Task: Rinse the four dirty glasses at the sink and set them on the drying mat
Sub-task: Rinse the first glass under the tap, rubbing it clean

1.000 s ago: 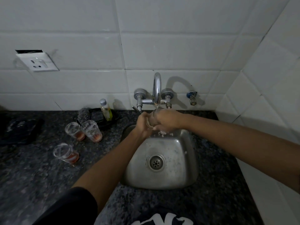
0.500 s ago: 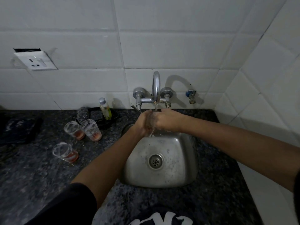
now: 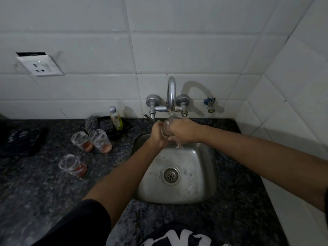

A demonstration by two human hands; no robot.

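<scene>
Both hands meet under the running tap [image 3: 171, 96] over the steel sink [image 3: 193, 189]. My right hand [image 3: 181, 131] wraps a clear glass [image 3: 167, 122], whose rim shows just below the spout. My left hand [image 3: 157, 134] presses against the glass from the left. Water runs off the hands into the basin. Three dirty glasses with reddish dregs stand on the dark counter to the left: two side by side [image 3: 81, 141] [image 3: 100, 140] and one nearer me [image 3: 70, 165]. A dark mat [image 3: 21, 141] lies at the far left.
A small bottle [image 3: 115, 118] and a scrubber [image 3: 91, 122] sit on a dark tray behind the glasses. A wall socket [image 3: 40, 66] is at upper left, a second valve [image 3: 210, 104] right of the tap. Tiled walls close the back and right.
The hands have stayed under the tap, shifting slightly; the glass rim now shows above my right hand. The three glasses on the counter have not moved.
</scene>
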